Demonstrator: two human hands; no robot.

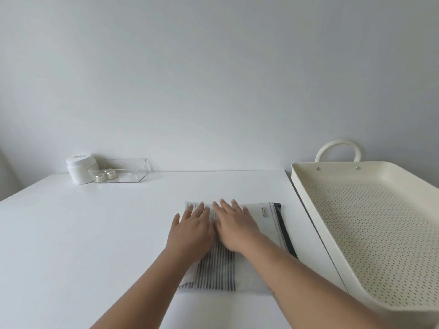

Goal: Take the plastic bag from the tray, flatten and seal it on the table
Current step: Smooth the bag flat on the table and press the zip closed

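A clear plastic bag (263, 224) with black stripes and a dark zip strip along its right edge lies flat on the white table (95, 233). My left hand (191, 230) rests palm down on the bag's left part, fingers spread. My right hand (235, 225) lies flat beside it on the bag's middle, fingers pointing away from me. Both hands press on the bag without gripping it. The cream perforated tray (370, 217) stands to the right of the bag, with nothing in it.
At the table's far left stand a white jar (79, 168) and a clear plastic box (121, 170) holding two small round items. The tray has a loop handle (338, 148) at its far end. A plain wall rises behind the table.
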